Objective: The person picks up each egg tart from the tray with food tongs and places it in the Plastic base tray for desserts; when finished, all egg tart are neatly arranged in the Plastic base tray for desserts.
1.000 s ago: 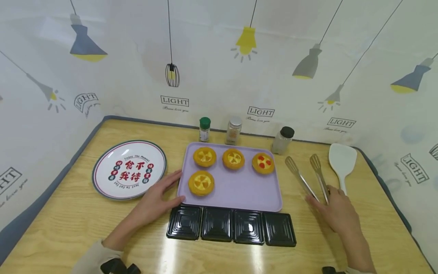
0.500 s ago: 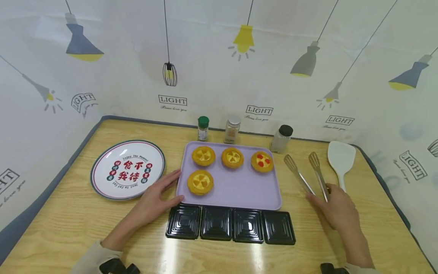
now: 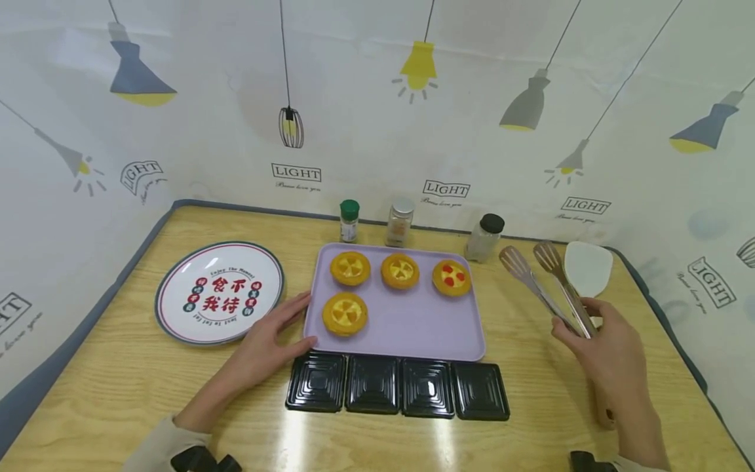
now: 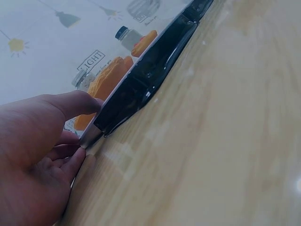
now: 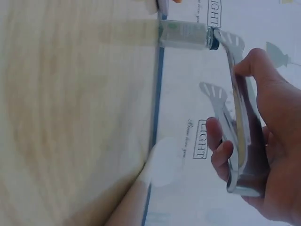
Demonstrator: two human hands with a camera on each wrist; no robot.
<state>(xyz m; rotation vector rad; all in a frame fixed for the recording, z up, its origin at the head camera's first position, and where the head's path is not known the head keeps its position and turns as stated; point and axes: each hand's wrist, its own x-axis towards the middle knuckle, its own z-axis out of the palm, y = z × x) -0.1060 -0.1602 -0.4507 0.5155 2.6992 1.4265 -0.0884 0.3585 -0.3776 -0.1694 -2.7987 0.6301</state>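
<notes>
My left hand holds the lilac tray at its front left corner, thumb and fingers against the rim. Four small yellow tarts would be several: a red-dotted tart and plain-topped tarts, one being the front tart, sit on it. My right hand grips metal tongs with slotted ends spread apart. In the right wrist view, the tongs are up off the table, fingers and thumb on both arms, nothing between their ends. A white spatula lies behind that hand, its handle partly hidden.
Several black square trays line the lilac tray's front edge. A round plate with red lettering lies at the left. Behind stand a green-capped jar, a silver-capped jar and a black-capped jar, near the patterned wall covering.
My right hand has raised the tongs off the table and shifted right, so they overlap the spatula. My left hand stays at the tray.
</notes>
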